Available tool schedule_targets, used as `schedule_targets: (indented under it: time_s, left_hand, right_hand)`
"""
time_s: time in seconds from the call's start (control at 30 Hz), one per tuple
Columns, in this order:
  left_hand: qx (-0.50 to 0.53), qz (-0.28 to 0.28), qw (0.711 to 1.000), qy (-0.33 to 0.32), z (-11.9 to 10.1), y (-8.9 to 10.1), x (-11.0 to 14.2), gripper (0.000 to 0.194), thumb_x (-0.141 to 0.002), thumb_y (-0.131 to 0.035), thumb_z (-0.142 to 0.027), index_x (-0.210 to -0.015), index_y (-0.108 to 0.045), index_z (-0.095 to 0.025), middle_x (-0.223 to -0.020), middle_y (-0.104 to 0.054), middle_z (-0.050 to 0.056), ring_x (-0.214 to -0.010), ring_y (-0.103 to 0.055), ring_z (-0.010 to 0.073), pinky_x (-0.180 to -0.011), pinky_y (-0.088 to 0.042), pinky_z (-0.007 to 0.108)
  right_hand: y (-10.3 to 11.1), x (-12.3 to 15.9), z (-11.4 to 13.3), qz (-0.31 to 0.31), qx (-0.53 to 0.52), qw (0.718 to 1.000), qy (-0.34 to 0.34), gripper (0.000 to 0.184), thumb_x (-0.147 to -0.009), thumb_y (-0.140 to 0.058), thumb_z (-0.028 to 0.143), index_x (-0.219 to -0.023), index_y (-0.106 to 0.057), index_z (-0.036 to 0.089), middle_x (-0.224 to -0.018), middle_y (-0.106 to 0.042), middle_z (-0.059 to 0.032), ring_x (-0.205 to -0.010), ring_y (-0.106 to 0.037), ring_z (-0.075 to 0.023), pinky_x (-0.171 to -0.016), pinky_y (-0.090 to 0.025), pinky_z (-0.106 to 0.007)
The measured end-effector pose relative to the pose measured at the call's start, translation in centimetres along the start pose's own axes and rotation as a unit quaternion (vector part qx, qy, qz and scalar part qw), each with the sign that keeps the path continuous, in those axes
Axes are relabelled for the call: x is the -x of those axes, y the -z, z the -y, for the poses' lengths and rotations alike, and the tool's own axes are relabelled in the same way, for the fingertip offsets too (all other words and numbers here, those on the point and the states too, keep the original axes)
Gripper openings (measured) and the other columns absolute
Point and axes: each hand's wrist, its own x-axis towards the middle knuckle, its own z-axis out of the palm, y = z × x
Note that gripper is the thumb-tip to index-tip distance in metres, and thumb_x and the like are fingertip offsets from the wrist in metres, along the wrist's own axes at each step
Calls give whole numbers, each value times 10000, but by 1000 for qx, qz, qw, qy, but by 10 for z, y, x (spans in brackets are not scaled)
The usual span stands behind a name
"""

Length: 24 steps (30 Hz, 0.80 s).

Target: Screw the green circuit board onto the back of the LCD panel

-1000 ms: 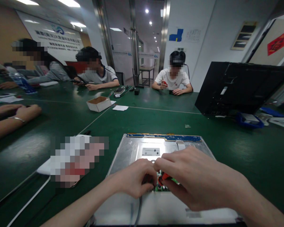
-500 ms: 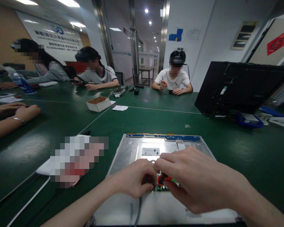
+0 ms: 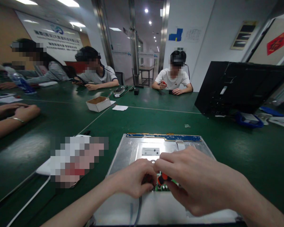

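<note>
Right hand [image 3: 196, 181] is wrapped round a red-and-black tool handle [image 3: 164, 177] over the green circuit board [image 3: 162, 188], on that metal panel [image 3: 165, 208] on the bench [image 3: 156, 121]. Left hand [image 3: 136, 178] is curled just beside it, can't tell from here what it's gripping tbh.

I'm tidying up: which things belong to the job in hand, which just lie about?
Likely in the job:
red tool in right hand
green circuit board
metal panel
grey cable

Apparently lying about:
open box
paper slip
small packet
</note>
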Motion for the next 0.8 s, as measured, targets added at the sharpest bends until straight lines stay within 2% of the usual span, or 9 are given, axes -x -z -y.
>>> schedule_targets:
  time_s: [0.3, 0.57, 0.8]
  left_hand:
    - [5, 1, 1000, 3, 0, 0, 1, 105, -700, -598, -103, -785, -625, -158, -709, -623, 11, -607, -525, 143, -567, -414, 243]
    - [-4, 4, 1000, 13, -1, 0, 0, 95, -661, -612, -92, -731, -624, -154, -682, -614, 10, -621, -535, 156, -587, -429, 245]
    - [7, 12, 1000, 7, 1, -2, 2, 116, -740, -609, -104, -836, -646, -157, -748, -639, 16, -659, -560, 155, -623, -452, 251]
  right_hand:
    - [1, -1, -1, 4, -4, 1000, -18, 47, -902, -502, 218, -945, -520, 226, -780, -635, 26, -618, -516, -126, -515, -220, -274]
    - [-1, 2, -1, -7, 2, 1000, 6, 161, -787, -553, 186, -928, -483, 220, -833, -600, 22, -611, -478, -130, -484, -227, -270]
    - [0, -1, -2, -6, -2, 1000, -11, 18, -900, -508, 218, -908, -496, 229, -774, -624, 38, -610, -505, -124, -509, -233, -272]
